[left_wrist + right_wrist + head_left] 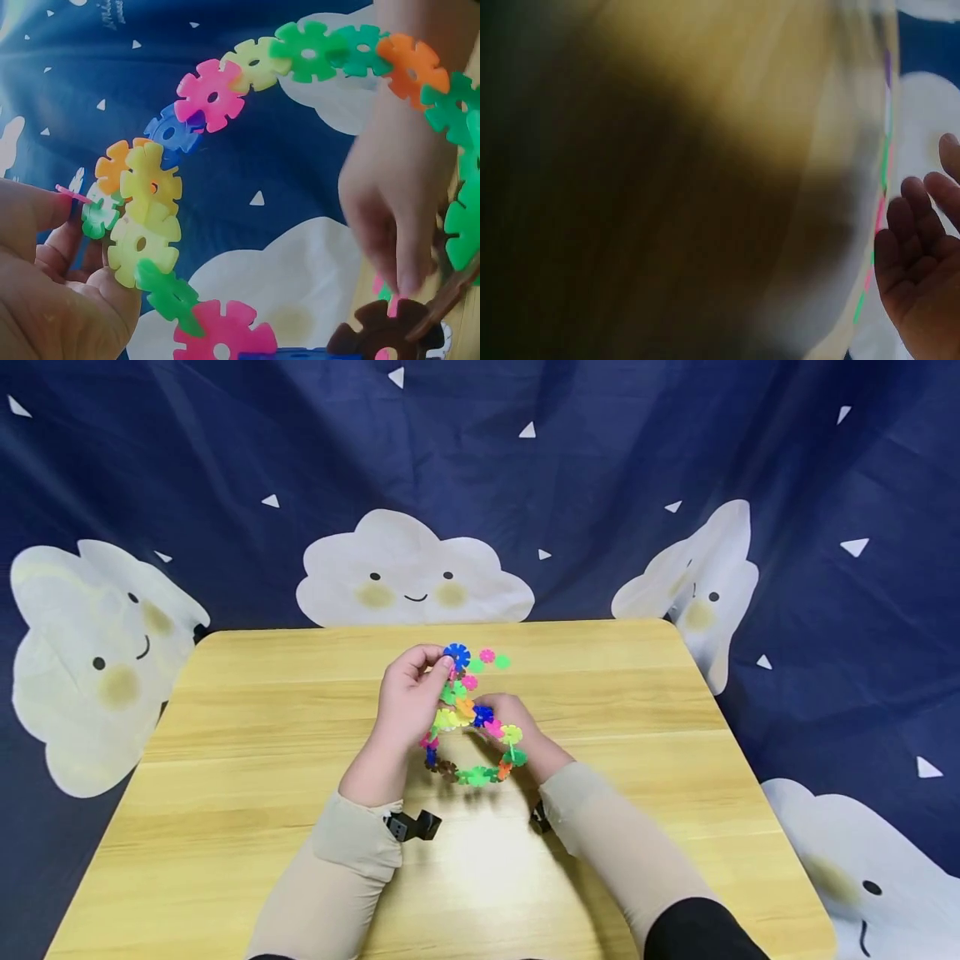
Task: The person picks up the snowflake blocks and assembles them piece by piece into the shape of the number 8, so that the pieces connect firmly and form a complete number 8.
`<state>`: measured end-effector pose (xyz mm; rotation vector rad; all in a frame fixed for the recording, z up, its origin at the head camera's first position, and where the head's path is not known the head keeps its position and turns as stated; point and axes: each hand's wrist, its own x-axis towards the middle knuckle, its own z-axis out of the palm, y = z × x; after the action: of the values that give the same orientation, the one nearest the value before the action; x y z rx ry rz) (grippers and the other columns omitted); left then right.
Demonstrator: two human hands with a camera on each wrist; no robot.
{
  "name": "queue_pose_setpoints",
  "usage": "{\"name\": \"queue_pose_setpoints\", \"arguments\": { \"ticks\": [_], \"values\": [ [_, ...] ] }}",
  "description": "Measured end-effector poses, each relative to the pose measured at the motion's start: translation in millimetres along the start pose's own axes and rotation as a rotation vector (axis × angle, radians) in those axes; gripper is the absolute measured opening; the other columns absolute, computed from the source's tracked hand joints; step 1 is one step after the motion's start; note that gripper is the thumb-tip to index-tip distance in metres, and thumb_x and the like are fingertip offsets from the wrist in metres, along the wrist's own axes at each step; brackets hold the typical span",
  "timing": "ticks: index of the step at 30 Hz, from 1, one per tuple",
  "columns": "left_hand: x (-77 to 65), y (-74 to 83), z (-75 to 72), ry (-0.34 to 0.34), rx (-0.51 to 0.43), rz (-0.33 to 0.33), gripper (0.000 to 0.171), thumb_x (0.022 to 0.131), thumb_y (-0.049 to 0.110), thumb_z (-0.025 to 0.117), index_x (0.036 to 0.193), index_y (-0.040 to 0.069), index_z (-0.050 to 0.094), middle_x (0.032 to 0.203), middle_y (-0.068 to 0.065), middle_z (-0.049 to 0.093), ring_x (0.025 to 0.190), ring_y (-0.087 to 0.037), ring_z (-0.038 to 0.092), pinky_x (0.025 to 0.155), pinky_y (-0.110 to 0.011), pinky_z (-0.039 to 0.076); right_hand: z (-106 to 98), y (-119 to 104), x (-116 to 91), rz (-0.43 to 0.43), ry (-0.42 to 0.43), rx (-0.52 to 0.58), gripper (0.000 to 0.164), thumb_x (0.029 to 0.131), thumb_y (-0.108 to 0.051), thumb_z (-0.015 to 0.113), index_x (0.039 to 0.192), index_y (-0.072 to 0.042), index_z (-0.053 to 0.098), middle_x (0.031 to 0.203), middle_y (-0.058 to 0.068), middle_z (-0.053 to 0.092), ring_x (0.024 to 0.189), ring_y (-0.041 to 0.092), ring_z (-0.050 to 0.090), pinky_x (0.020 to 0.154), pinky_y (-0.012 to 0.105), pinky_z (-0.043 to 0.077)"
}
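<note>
My left hand (411,693) pinches a blue flower-shaped plastic disc (457,656) between thumb and fingers. That disc belongs to a chain of interlocking flower discs (477,776) in many colours, joined into a hanging loop. In the left wrist view, the loop passes beside my left hand (67,277), with yellow discs (140,244) closest to the thumb. My right hand (525,735) is behind the loop, partly hidden by it. Its fingers (911,232) are loosely bent in the right wrist view, apparently holding nothing. A thin coloured strip (879,214), seen edge-on, runs beside the fingertips.
A pink disc (487,656) and a green disc (503,662) are just beyond the hands. The pale wooden table (247,710) has rounded corners. Behind it hangs a dark blue cloth (585,477) printed with clouds and triangles.
</note>
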<state>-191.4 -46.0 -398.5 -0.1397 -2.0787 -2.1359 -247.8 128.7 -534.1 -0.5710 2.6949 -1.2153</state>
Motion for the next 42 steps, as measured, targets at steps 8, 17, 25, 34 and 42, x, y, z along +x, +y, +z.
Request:
{"name": "queue_pose_setpoints", "arguments": {
  "ticks": [8, 17, 25, 34, 42],
  "values": [
    [-2.4, -1.8, -1.9, 0.011, -0.039, -0.017, 0.013, 0.107, 0.0, 0.058, 0.108, -0.012, 0.065, 0.086, -0.007, 0.062, 0.064, -0.007, 0.056, 0.054, -0.022, 0.057, 31.3, -7.2, 13.5, 0.027, -0.03, 0.049, 0.027, 0.106, -0.046, 0.062, 0.106, -0.023, 0.075, 0.1, -0.003, 0.07, 0.091, 0.015, 0.065, 0.093, 0.035, 0.055],
    [-2.7, 0.0, -3.4, -0.011, -0.061, -0.013, 0.014, 0.107, -0.001, 0.058, 0.108, -0.013, 0.065, 0.085, -0.005, 0.061, 0.065, -0.007, 0.058, 0.053, -0.023, 0.057, 32.3, -2.5, 13.9, 0.016, -0.046, -0.142, 0.016, 0.097, -0.029, 0.076, 0.099, -0.015, 0.07, 0.104, 0.004, 0.065, 0.091, 0.02, 0.062, 0.088, 0.039, 0.055],
    [-2.7, -0.1, -3.1, -0.019, -0.024, -0.021, 0.015, 0.106, -0.001, 0.06, 0.104, -0.014, 0.067, 0.085, -0.008, 0.063, 0.062, -0.006, 0.057, 0.054, -0.023, 0.057, -16.0, -17.0, 10.2, 0.076, 0.001, 0.088, 0.01, 0.092, 0.0, 0.075, 0.102, 0.002, 0.075, 0.091, 0.009, 0.071, 0.081, 0.019, 0.064, 0.078, 0.031, 0.058],
    [-4.0, -0.9, -0.4, -0.022, 0.0, -0.055, 0.015, 0.103, 0.001, 0.065, 0.102, -0.013, 0.071, 0.071, 0.002, 0.059, 0.052, -0.006, 0.055, 0.05, -0.021, 0.052, -88.3, -61.8, -10.5, -0.308, 0.383, 0.49, 0.008, 0.091, 0.014, 0.074, 0.099, 0.014, 0.074, 0.085, 0.025, 0.072, 0.069, 0.009, 0.064, 0.065, 0.021, 0.055],
    [-3.6, -0.7, -1.1, -0.027, 0.03, -0.043, 0.016, 0.104, 0.003, 0.066, 0.1, -0.01, 0.073, 0.065, 0.003, 0.058, 0.05, -0.007, 0.045, 0.047, -0.019, 0.038, -99.1, -89.8, -23.0, -0.478, 0.338, 0.531, 0.008, 0.091, 0.02, 0.069, 0.097, 0.016, 0.072, 0.093, 0.029, 0.072, 0.082, 0.011, 0.069, 0.077, 0.026, 0.059]
  ]
}}
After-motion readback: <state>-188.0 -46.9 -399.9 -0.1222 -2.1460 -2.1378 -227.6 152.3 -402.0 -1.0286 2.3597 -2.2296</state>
